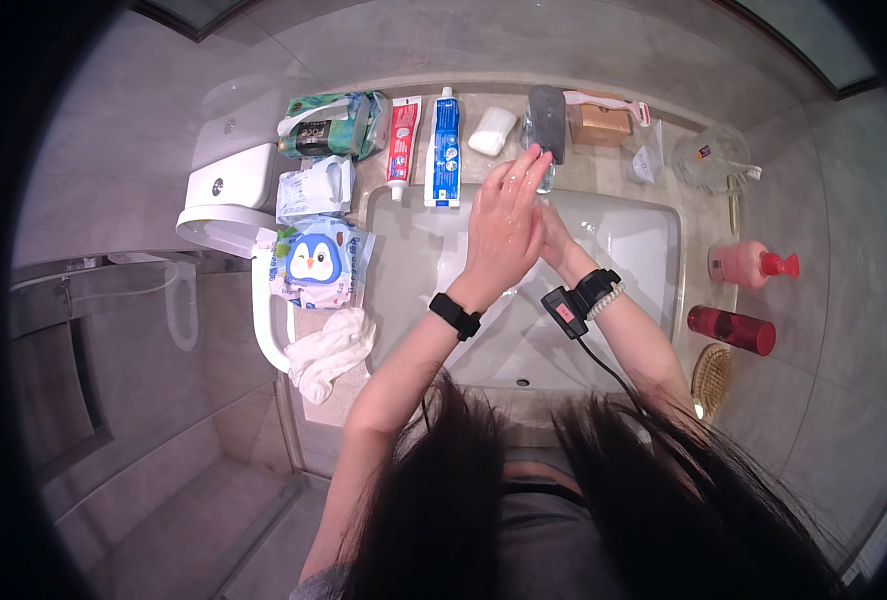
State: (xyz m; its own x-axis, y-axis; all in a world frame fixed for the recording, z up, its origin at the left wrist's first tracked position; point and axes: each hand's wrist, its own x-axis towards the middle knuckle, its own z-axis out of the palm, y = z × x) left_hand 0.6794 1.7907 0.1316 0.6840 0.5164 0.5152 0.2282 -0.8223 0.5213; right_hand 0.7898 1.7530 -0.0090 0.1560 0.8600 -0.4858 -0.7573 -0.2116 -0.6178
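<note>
My left hand lies over my right hand with its fingers stretched out, above the far part of the white sink basin. Its skin looks wet and shiny. Beneath it, my right hand shows only its back part near the wrist; its fingers are hidden. The two hands touch, and no object shows between them. Just beyond the fingertips stands the dark grey faucet. A white bar of soap lies to the left of the faucet.
Left of the sink are wet-wipe packs, a tissue pack and a crumpled white cloth. Toothpaste tubes lie behind it. On the right stand a pink pump bottle, a red bottle and a hairbrush.
</note>
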